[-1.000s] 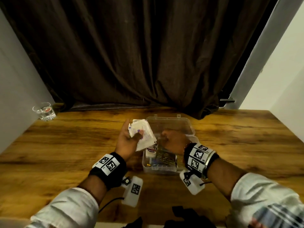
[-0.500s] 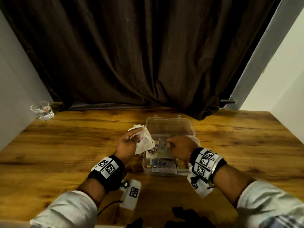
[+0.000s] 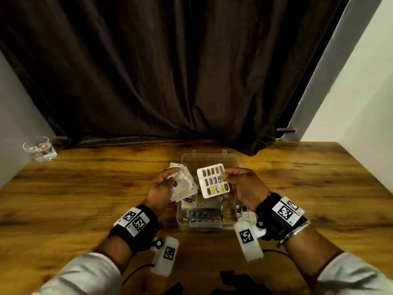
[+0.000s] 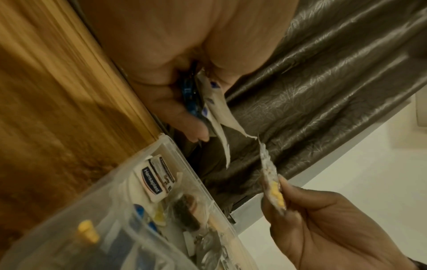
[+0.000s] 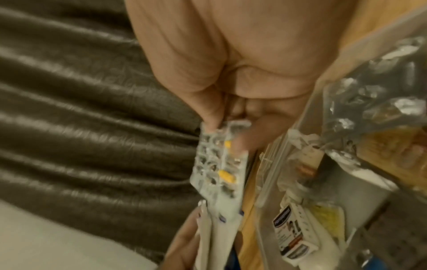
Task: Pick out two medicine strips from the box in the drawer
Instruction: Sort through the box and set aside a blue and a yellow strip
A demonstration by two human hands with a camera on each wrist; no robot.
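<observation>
Right hand (image 3: 244, 188) pinching silver blister strip of dark and yellow capsules (image 3: 213, 180) by its right edge, holding it at frame centre, above clear plastic box (image 3: 185, 220) sitting open on wooden worktop (image 3: 85, 199). Left hand (image 3: 161, 190) curling round white paper sachets (image 3: 185, 184), possibly with blue-printed strip behind; wrist view too blurred for certainty. Step in hand, by my reading: first strip lifted out. Next move calling for setting it aside, then picking second strip.
</observation>
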